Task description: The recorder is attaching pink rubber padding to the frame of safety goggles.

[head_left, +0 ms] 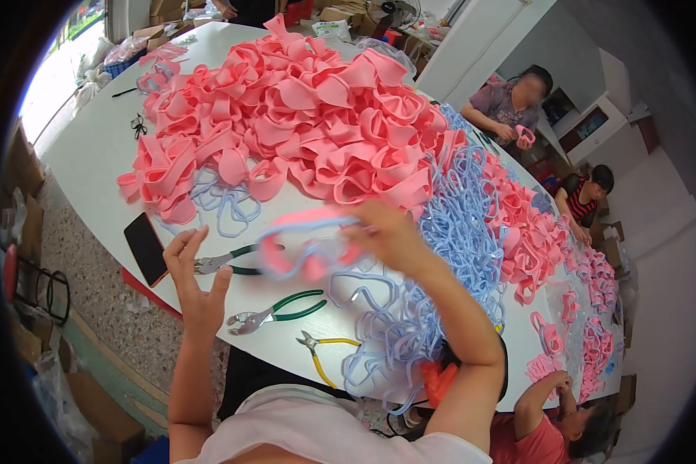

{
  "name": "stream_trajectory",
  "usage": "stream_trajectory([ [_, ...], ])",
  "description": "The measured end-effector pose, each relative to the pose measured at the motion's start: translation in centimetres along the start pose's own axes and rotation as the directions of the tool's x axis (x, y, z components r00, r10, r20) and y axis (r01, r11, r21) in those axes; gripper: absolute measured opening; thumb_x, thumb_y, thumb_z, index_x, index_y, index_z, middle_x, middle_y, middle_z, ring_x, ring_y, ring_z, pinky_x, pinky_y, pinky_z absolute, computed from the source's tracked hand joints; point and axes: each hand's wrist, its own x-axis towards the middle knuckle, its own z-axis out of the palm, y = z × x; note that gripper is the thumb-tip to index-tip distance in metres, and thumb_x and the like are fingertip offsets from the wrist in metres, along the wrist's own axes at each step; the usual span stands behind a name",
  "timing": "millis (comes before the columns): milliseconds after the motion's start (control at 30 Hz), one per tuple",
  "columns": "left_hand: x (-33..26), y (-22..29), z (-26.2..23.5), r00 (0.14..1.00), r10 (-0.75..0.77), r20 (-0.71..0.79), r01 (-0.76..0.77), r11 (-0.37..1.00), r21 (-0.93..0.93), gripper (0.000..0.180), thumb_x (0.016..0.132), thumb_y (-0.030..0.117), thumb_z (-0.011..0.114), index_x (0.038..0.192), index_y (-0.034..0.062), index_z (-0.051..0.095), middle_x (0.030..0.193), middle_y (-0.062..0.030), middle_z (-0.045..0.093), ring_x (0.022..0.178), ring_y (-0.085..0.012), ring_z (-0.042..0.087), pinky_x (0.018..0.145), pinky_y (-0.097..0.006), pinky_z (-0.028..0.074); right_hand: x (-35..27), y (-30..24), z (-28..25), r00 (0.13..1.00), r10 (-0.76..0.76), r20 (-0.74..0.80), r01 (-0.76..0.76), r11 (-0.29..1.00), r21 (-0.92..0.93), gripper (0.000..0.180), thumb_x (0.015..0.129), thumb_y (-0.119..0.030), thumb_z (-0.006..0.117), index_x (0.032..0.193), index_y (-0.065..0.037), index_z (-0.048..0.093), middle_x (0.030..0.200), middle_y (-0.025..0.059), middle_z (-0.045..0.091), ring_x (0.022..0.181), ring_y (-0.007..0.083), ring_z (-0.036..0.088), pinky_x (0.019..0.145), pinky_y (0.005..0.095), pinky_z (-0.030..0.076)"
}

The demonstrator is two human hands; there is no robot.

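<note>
My right hand (394,240) is closed on a pink foam band with light-blue trim (315,267), lifted above the table and smeared by motion. Its exact kind I cannot make out. My left hand (197,271) is raised to the left of it, fingers apart and nothing in them. Close by that hand lie green-handled pliers (243,271), with a second green-handled pair (259,319) nearer me. Yellow-handled cutters (315,356) rest by the front edge. Beyond both hands rises a large heap of pink foam bands (286,116).
Tangled light-blue cords (460,209) spread along the right of the white table (85,155). A dark phone (145,249) lies at the left edge. More pink pieces (530,240) lie farther right, where several people sit working. Boxes (93,410) stand on the floor at left.
</note>
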Motion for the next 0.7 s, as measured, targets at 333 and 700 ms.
stream_trajectory([
  [333, -1.7, -4.6, -3.7, 0.963, -0.266, -0.034, 0.250, 0.938, -0.239, 0.035, 0.087, 0.000, 0.059, 0.123, 0.0007, 0.055, 0.121, -0.0096, 0.049, 0.106, -0.0178, 0.052, 0.095, -0.031, 0.042, -19.7, 18.4, -24.8, 0.459, 0.252, -0.852, -0.868, -0.077, -0.490, 0.037, 0.084, -0.011, 0.057, 0.116, 0.007, 0.051, 0.112, 0.0249, 0.059, 0.102, 0.0418, 0.060, 0.083, 0.0457, 0.051],
  [700, -2.5, -4.2, -5.0, 0.943, -0.322, -0.088, 0.297, 0.930, -0.215, 0.031, 0.088, -0.002, 0.058, 0.119, 0.0013, 0.056, 0.111, -0.0068, 0.053, 0.100, -0.0149, 0.056, 0.091, -0.028, 0.045, -8.6, 13.8, -17.5, 0.854, 0.234, -0.465, -0.514, 0.515, -0.686, 0.024, 0.084, -0.008, 0.062, 0.107, -0.002, 0.058, 0.109, 0.0147, 0.062, 0.102, 0.0360, 0.058, 0.084, 0.0413, 0.047],
])
